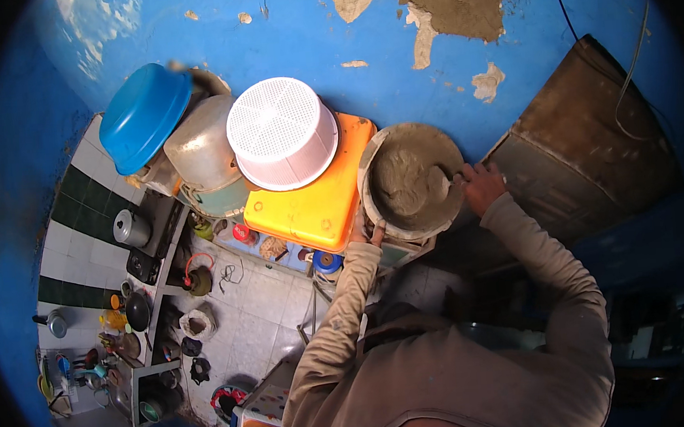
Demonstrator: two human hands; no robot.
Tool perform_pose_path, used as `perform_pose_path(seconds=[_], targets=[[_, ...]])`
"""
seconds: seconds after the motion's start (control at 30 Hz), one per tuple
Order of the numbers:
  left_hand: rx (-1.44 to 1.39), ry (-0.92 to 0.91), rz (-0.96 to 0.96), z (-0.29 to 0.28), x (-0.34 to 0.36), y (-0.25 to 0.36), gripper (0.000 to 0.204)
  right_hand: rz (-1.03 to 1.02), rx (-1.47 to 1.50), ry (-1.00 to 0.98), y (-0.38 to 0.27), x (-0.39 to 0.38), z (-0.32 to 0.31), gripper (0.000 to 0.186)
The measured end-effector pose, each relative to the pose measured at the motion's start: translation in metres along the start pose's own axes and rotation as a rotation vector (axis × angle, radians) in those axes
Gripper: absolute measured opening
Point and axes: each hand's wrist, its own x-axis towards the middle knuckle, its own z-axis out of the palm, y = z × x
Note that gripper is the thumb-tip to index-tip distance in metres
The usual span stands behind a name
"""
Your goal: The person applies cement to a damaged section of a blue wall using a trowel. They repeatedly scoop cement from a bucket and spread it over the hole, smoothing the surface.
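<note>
A round mud-caked basin (403,181) holds wet grey mortar and sits beside a yellow-orange plastic box (295,217). My left hand (367,231) is closed on the basin's lower left rim, next to the box. At the basin's right rim, my right hand (483,186) has curled fingers around something I cannot make out; a pale edge shows in the mortar just left of the fingertips. On the box, a white perforated plastic colander (276,127) lies upside down.
A blue tub (145,116) and dented metal pots (194,144) crowd the left. Behind is a peeling blue wall (397,91); a brown panel (582,133) leans at right. Lower left is a tiled kitchen counter with pots, a pan (137,311) and utensils, plus a sack (197,323) on the floor.
</note>
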Motion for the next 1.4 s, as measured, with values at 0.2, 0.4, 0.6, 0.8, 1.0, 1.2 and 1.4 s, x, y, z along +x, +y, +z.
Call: perform_pose_path(seconds=[0.2,0.4,0.6,0.8,1.0,1.2,1.4], targets=[[0.278,0.005,0.005,-0.01,-0.009,-0.024,0.061,0.172,0.232,0.025,-0.065,-0.038,0.023,0.033],[0.36,-0.017,0.019,-0.012,-0.01,-0.013,0.061,0.465,0.548,0.162,-0.128,-0.028,0.022,0.029],[0.31,0.057,-0.023,-0.012,-0.003,-0.017,0.065,0.703,0.784,0.42,-0.138,-0.017,0.05,0.03],[0.108,0.014,0.001,-0.006,0.008,-0.016,0.065,0.81,1.385,0.557,-0.115,-0.041,0.055,0.034],[0.059,-0.005,-0.006,0.012,0.022,0.004,0.057,0.861,1.399,0.541,-0.101,-0.061,0.071,0.045],[-0.013,0.017,-0.01,0.024,0.035,0.021,0.051,0.8,1.31,0.65,-0.088,-0.059,0.072,0.039],[0.059,0.057,-0.028,0.015,0.036,0.019,0.045,0.721,1.225,0.635,-0.066,-0.056,0.035,0.024]])
